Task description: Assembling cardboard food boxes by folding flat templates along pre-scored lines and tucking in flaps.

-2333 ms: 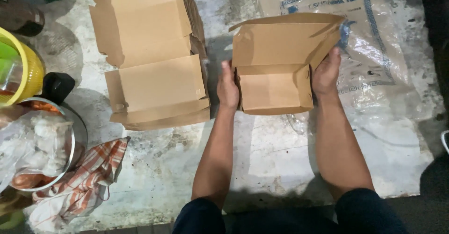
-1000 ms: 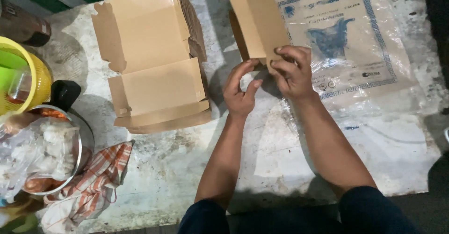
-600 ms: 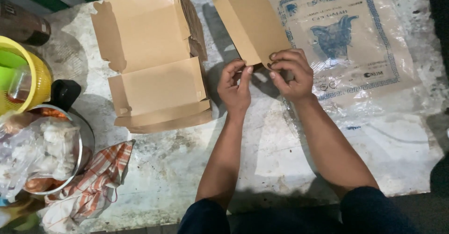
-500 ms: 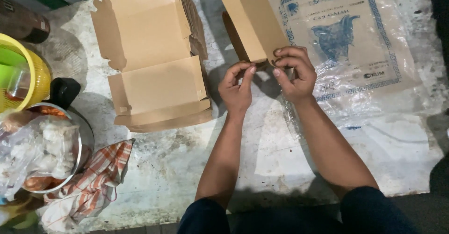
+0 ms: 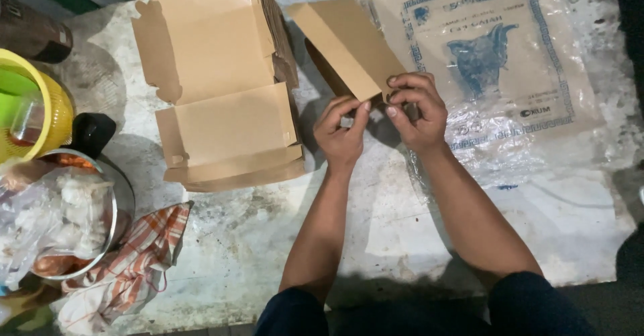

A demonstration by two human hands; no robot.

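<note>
Brown cardboard box (image 5: pixel 349 47), folded flat, tilted upright.

Head camera looks steeply down, close over the worktop (image 5: pixel 376 242).

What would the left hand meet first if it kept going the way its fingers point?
The left hand points up and slightly right, fingertips at the near edge of the brown cardboard piece that both hands hold. Going on, it would likely slide along or under that cardboard first; depth is unclear from one view.
</note>
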